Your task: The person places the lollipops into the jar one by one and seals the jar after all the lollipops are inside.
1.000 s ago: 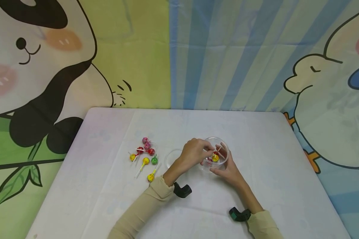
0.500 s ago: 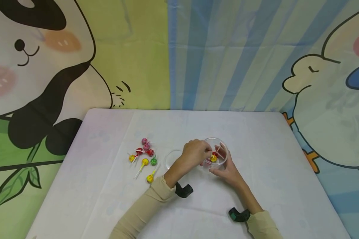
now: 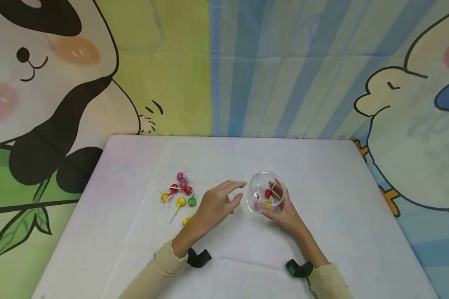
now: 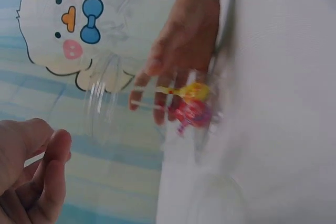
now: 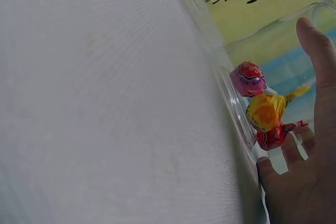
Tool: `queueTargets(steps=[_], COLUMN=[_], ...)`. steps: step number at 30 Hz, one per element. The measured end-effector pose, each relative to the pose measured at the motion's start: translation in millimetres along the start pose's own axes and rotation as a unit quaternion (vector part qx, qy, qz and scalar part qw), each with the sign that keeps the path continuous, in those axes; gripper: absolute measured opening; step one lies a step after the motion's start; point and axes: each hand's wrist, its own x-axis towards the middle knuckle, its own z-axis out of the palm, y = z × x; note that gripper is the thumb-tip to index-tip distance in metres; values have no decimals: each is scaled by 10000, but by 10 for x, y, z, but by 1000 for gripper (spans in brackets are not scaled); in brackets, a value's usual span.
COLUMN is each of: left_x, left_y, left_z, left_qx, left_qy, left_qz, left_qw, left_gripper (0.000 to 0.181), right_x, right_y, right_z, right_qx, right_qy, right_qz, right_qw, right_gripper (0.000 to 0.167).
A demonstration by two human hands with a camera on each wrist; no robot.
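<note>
- Here, the right hand holds the clear jar, which stands upright on the table; the fingers curve around it and the thumb is on the near side.
- The left hand is just beside the jar, apart from it, and holds nothing. In the head view a gap shows between thumb and forefinger; in the left wrist view the tips overlap, so this gap is hard to see.
- The right wrist view shows the jar's bottom best: a pink lollipop, a yellow lollipop and a red lollipop lie together.
- The left wrist view is blurred, but it shows sticks pointing up towards the jar's mouth.
- The head view gives the loose lollipops on the table, pink, red, yellow and green, one yellow partly hidden behind the left wrist; the right wrist view catches just a bit of pink.
- The head view also shows the panda cloth behind the table.
</note>
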Motion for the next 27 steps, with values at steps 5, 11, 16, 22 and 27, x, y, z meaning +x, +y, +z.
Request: queueTargets(steps=[5,11,16,22,27], left_x=[-383,-793,-1046,-1200,-1257], left_y=[-175,-370,-536,-732,-806], left_z=[-143,-316,-497,-658,-709], left_qx=[214,679,1125,1787,1781], left_qy=[198,447,630,789,475], left_qz=[-411,-1015,-1774,-2548,-3115], left_qw=[9987,9915,9757,9471,9322], left_gripper=[38,40,39,43,39], right_x=[-5,-19,-19,-3,4], right_y=[-27,-16,3,11,-5], right_z=[-10,-9,-9,-14,1], right_qx=[124,133,70,90,146], right_qy=[43,15,-19,-56,-73], right_qz=[13,62,92,37,57], right_qw=[9999,9999,9999,9999,9998], right_gripper=[104,104,103,104,104])
